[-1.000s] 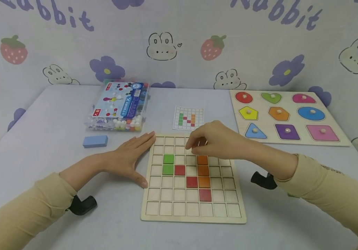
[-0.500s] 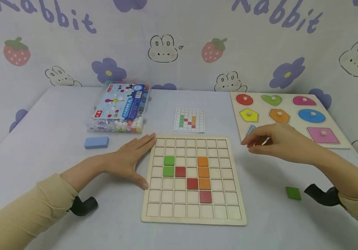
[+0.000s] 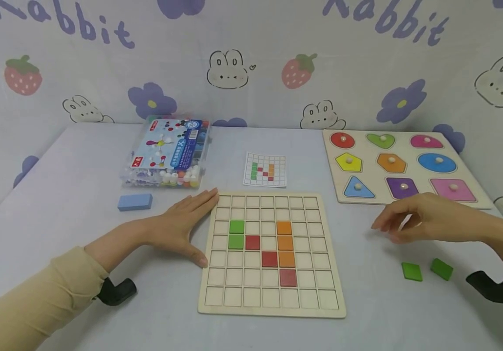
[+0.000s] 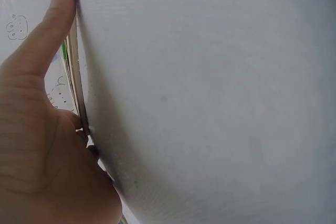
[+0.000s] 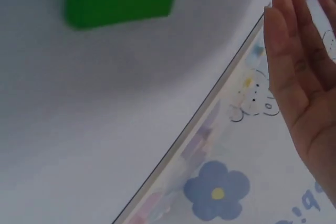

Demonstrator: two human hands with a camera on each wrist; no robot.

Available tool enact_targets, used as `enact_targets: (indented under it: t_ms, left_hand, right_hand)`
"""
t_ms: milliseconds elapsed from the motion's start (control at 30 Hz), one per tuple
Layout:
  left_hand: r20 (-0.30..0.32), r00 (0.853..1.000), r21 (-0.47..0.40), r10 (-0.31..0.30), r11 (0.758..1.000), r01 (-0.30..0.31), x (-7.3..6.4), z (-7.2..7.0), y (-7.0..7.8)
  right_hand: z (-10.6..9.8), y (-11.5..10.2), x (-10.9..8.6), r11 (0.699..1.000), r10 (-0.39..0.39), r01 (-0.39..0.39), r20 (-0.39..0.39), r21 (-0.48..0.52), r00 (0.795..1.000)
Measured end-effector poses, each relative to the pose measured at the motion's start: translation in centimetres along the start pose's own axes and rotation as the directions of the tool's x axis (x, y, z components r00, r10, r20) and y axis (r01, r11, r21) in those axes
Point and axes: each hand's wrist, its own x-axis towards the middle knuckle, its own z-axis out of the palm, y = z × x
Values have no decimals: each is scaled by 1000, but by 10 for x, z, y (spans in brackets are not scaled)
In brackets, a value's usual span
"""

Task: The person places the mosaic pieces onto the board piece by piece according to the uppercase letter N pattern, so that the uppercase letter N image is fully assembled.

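Note:
In the head view a wooden grid board [image 3: 251, 296] lies flat on the white table. Its cells hold green tiles [image 3: 236, 241], orange tiles [image 3: 284, 243] and red tiles [image 3: 269, 259]. My left hand [image 3: 174, 226] rests spread against the board's left edge; in the left wrist view its thumb [image 4: 50, 32] touches that edge. To the board's right, my right hand [image 3: 431, 219] hovers above the table with loosely bent fingers and nothing in them. Two loose green tiles lie below it, one flat [image 3: 411, 271] and one [image 3: 442, 269] that seems slightly tilted.
A small printed grid card [image 3: 264, 169] lies behind the board. At back left stands a clear box of beads [image 3: 165, 151], with a blue block [image 3: 135, 202] in front. A knobbed shape puzzle [image 3: 365, 146] lies at back right, just behind my right hand.
My right hand has moved from above the board off to the right and lower, uncovering the board's top cells and the two loose green tiles. My left hand has stayed in place.

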Motion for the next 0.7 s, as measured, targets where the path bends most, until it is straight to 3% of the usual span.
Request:
enact_targets:
  t_ms: [133,267,433,700]
  left_hand:
    - [0,1000,0,1,1000,-1,0,0,0]
    - [2,1000,-5,0,1000,0,0,0,0]
    - [6,1000,-10,-3,1000,4,0,0,1]
    - [5,1000,-10,-12,1000,12,0,0,1]
  right_hand:
    - [-1,13,-4,998,-48,45,70,50,996]
    - [-1,23,-6,988,-115,97,160,118,980]
    - [2,31,-9,980,-110,61,265,188,958]
    - [11,31,-11,989,-69,31,273,141,959]
